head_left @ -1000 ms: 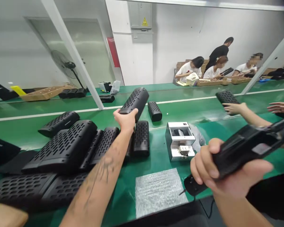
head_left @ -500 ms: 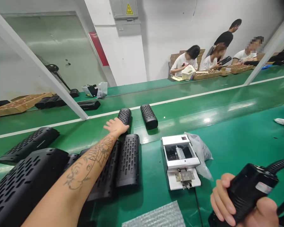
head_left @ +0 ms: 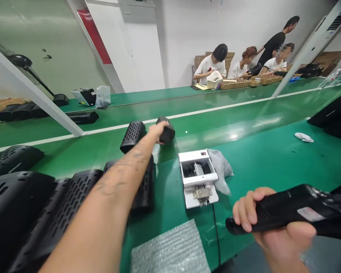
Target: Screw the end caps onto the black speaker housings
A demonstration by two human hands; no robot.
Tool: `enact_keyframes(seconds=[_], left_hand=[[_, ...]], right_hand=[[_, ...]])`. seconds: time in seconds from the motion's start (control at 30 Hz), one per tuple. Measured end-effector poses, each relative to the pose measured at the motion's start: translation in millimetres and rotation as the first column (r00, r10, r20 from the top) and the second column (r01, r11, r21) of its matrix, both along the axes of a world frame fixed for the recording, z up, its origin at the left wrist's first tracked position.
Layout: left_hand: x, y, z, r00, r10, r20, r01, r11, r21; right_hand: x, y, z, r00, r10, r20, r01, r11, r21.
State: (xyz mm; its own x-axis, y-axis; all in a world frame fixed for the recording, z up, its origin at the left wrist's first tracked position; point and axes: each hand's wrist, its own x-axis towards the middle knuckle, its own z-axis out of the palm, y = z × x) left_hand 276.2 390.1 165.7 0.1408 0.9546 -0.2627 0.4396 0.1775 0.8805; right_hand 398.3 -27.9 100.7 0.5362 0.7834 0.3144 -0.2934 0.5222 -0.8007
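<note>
Stretched far forward, my left hand (head_left: 157,131) grips the near side of a black casing (head_left: 167,132) on the green bench; its fingers are partly hidden. A second black casing with slotted holes (head_left: 133,134) sits just left of it, beyond my forearm. My right hand (head_left: 268,223), at the lower right, is wrapped around a black handheld device (head_left: 290,206) with a white label and a thick ribbed cable. Between the hands stands a white and black machine (head_left: 198,178) with a metal fixture on its front.
Several slotted black casings (head_left: 76,197) crowd the left. A plastic bag (head_left: 220,170) lies against the machine, and a bubble-wrap sheet (head_left: 170,250) is at the front edge. A white post (head_left: 45,96) rises on the left. Co-workers (head_left: 213,68) sit across the bench.
My left hand has moved from the nearer-left slotted casing to the one on its right and taken hold of it. The handheld device has tilted flatter. The view has shifted right.
</note>
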Motion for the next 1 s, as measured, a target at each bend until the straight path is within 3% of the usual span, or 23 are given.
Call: enact_keyframes(seconds=[0.07,0.13,0.2,0.23,0.33,0.43,0.5,0.57,0.7,0.8,0.87,1.0], left_hand=[[-44.4,-17.0,29.3,0.993,-0.037,0.11,0.043,0.998,-0.054],[-98.8,-48.4,52.7,0.973,-0.099,0.206,0.106,0.994,-0.021],[-161.8,-94.5,64.6,0.913,-0.296,0.282,0.254,0.951,0.177],[-194.8,-122.0,64.8,0.895,-0.344,0.282,0.265,0.922,0.283],[-286.1,-212.2,42.2,0.928,-0.353,0.122,0.258,0.843,0.473],[-340.7,-294.6,-3.9,0.9,-0.357,-0.25,0.434,0.673,0.599],[-349.2,-333.9,-34.8,0.86,-0.314,-0.402,0.508,0.588,0.629],[-340.8,-355.9,-58.8,0.773,-0.375,-0.512,0.632,0.531,0.565],[-312.7,-356.5,-86.0,0.545,-0.571,-0.614,0.838,0.382,0.389],[-305.3,-345.2,-96.7,0.461,-0.585,-0.667,0.887,0.279,0.368],[-307.3,-341.4,-100.9,0.452,-0.548,-0.704,0.892,0.263,0.369],[-319.1,-346.2,-109.5,0.533,-0.485,-0.694,0.846,0.32,0.426]], right_hand=[[1.5,12.0,7.7,0.995,-0.067,0.075,0.06,0.994,0.093],[2.2,31.6,11.4,0.989,-0.09,0.117,0.068,0.982,0.178],[-0.5,54.1,11.3,0.987,-0.078,0.143,0.049,0.979,0.199],[-3.2,64.6,10.1,0.984,-0.077,0.16,0.044,0.979,0.2],[-13.4,86.5,3.8,0.97,-0.077,0.232,0.033,0.982,0.185],[-21.0,92.3,-2.7,0.954,-0.05,0.296,0.006,0.989,0.147],[-23.2,90.3,-5.4,0.945,-0.036,0.325,-0.004,0.993,0.122],[-24.0,86.7,-6.3,0.938,-0.036,0.346,-0.002,0.994,0.108],[-24.4,81.2,-5.5,0.928,-0.093,0.361,0.052,0.991,0.121],[-24.5,80.9,-6.0,0.922,-0.164,0.351,0.116,0.981,0.154],[-24.6,82.3,-6.8,0.918,-0.19,0.348,0.14,0.976,0.164],[-25.9,84.9,-6.9,0.914,-0.172,0.367,0.129,0.982,0.138]])
